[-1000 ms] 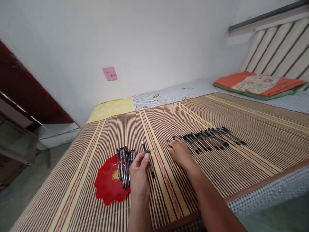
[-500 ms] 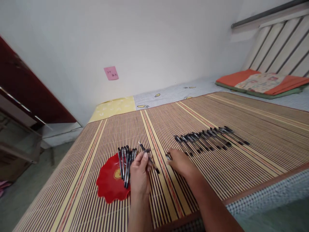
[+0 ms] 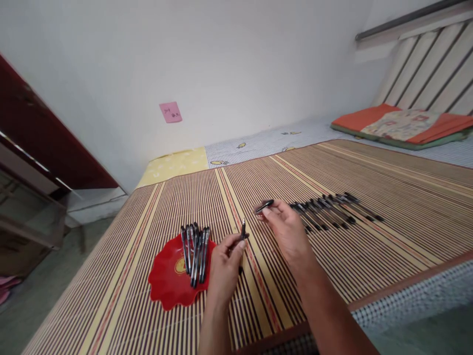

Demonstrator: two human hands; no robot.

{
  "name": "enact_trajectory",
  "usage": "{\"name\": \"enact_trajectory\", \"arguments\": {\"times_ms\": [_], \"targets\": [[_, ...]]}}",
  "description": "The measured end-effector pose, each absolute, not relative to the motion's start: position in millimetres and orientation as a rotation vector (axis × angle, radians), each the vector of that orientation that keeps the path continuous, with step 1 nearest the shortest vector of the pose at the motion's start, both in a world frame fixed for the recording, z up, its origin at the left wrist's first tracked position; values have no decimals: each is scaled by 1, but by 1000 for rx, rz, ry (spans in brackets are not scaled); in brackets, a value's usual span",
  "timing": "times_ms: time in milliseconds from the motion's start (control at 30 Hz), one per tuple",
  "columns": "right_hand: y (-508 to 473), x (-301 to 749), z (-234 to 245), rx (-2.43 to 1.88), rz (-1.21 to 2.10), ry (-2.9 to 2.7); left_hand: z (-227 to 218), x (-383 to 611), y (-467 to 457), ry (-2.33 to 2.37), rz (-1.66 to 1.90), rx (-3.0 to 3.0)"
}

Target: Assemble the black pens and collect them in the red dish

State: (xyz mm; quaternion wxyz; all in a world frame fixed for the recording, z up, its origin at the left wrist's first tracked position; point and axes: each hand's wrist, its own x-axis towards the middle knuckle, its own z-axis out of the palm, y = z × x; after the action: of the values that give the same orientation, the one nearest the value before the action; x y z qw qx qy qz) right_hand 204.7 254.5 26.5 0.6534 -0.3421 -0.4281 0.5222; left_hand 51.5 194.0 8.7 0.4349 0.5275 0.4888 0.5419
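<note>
The striped mat (image 3: 369, 162) covers the bed. On its near left part lies a red plate (image 3: 166, 288) with a bundle of pens (image 3: 194, 251) across it. To the right, a row of pens (image 3: 332, 209) lies side by side on the mat.

The left hand (image 3: 225, 268) is just right of the plate and pinches one pen (image 3: 243, 231) upright between thumb and fingers. The right hand (image 3: 286, 231) is at the near end of the row, a little above the mat, and pinches a short dark piece, probably a cap (image 3: 265, 205), at its fingertips.

Pen and cap are apart, so I judge the work is between picking up and joining. Joining would need the cap opening lined up with the pen end, then a straight push.
</note>
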Motion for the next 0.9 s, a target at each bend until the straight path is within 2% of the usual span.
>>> {"name": "enact_trajectory", "arguments": {"times_ms": [333, 633, 900], "targets": [[245, 212, 40, -862, 1226, -1295, 11, 57, 193, 1214, 1300, 1458], [244, 213, 39, -912, 1335, -1476, 8, 59, 190, 1253, 1413, 1096], [249, 208, 24, -914, 1381, -1512, 9, 65, 190, 1272, 1426, 1116]]}}
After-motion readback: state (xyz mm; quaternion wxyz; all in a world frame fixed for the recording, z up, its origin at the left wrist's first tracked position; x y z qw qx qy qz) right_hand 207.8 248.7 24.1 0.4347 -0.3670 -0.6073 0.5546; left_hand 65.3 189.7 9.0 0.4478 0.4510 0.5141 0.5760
